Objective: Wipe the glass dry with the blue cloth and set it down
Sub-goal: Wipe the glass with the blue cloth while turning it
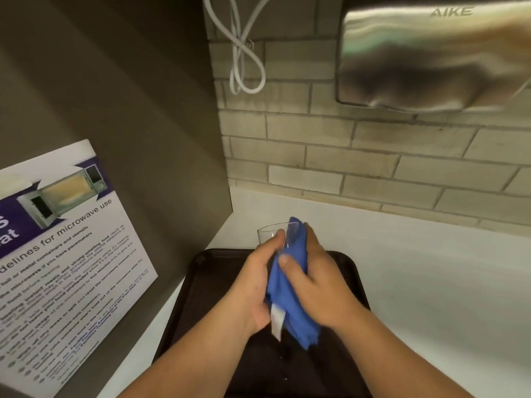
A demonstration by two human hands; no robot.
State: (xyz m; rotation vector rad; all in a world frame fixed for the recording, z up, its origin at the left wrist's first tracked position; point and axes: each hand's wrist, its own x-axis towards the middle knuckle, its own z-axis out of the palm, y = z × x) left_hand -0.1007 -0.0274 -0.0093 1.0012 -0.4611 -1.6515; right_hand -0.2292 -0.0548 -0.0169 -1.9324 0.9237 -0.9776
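A clear drinking glass [268, 233] is held above a dark tray [201, 285], its rim pointing away from me. My left hand [253, 285] grips the glass from the left side. A blue cloth [290, 294] with a white tag is wrapped around the right side of the glass and hangs below it. My right hand [313, 282] presses the cloth against the glass, thumb on top. Most of the glass is hidden by the cloth and hands.
The tray lies on a white counter [416, 282] against a tiled wall [344, 156]. A grey panel with a microwave notice [63, 254] stands at the left. A steel hand dryer [431, 53] and a looped white cable [244, 58] hang on the wall above.
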